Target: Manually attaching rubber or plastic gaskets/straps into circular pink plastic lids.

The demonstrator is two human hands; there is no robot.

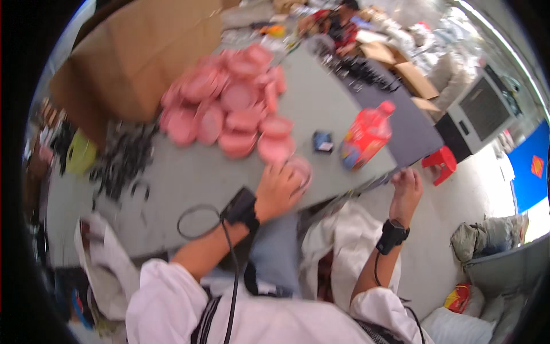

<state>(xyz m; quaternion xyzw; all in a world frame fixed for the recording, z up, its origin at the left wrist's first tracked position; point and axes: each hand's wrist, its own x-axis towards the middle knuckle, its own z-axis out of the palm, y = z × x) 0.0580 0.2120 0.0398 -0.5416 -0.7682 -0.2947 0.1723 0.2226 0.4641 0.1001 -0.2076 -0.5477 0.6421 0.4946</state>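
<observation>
My left hand (pixel 278 192) rests at the table's front edge, its fingers bent over a round pink plastic piece (pixel 303 169). A thin dark curved strip shows along that piece beside my fingers; its kind is unclear. Past the table edge on the right, my right hand (pixel 408 188) is raised with its fingers curled together, and blur hides whether anything is in them. Just beyond my left hand lies a big heap of similar round pink pieces (pixel 239 96). Loose black curved plastic parts (pixel 123 163) are scattered on the table's left side.
A red bottle (pixel 366 135) and a small dark blue box (pixel 323 141) stand on the grey table (pixel 189 172). Behind the heap is a large cardboard box (pixel 154 51). A white sack (pixel 349 235) hangs below the edge, near a red stool (pixel 440 164). Another person (pixel 338 28) sits far off.
</observation>
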